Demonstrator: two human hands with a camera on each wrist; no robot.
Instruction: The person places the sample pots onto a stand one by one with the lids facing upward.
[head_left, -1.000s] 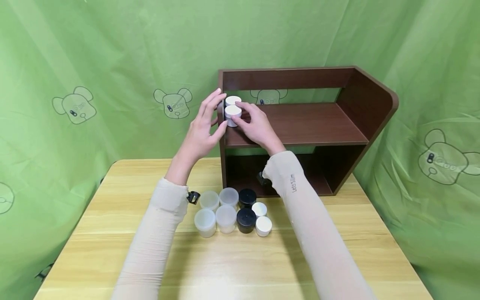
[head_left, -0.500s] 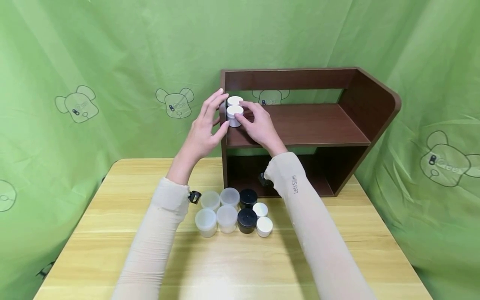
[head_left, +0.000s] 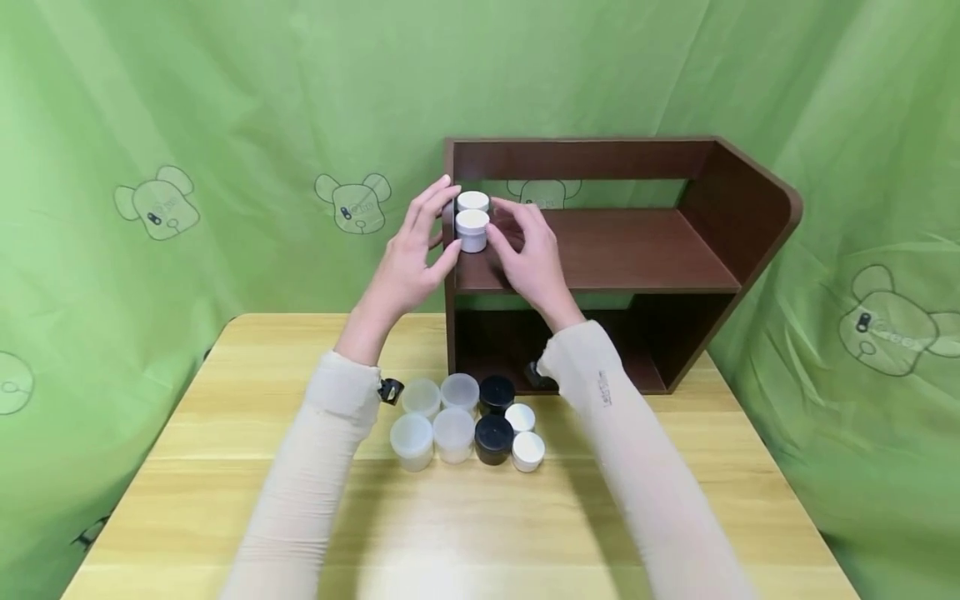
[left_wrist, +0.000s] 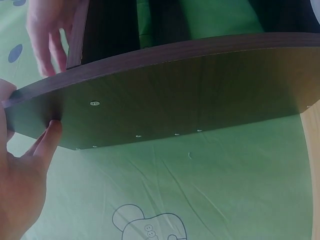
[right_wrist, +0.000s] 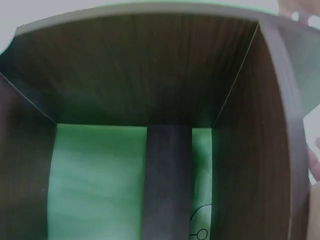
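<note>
At the left end of the upper shelf board (head_left: pixel 600 250) stand two white-lidded jars, the front jar (head_left: pixel 472 230) just before the back jar (head_left: pixel 472 202) and both close against the shelf's left side panel (head_left: pixel 448 275). The right hand (head_left: pixel 528 254) hovers just beside the front jar with its fingers loosely spread, holding nothing; whether a fingertip touches the jar I cannot tell. The left hand (head_left: pixel 408 267) lies against the outside of that side panel, fingers straight, thumb at the panel's front edge (the left wrist view shows a fingertip (left_wrist: pixel 52 127) pressed on the wood).

Below, on the desk (head_left: pixel 225 467), eight more jars wait in two rows before the brown shelf unit: four frosted clear jars (head_left: pixel 431 421), two black jars (head_left: pixel 495 417) and two white jars (head_left: pixel 522 433).

My judgement: the front jar sits near the board's front edge, so a brush from the right hand's fingers could tip it off onto the cluster below. The right sleeve (head_left: pixel 592 375) hangs just beside the white jars and could knock them.
</note>
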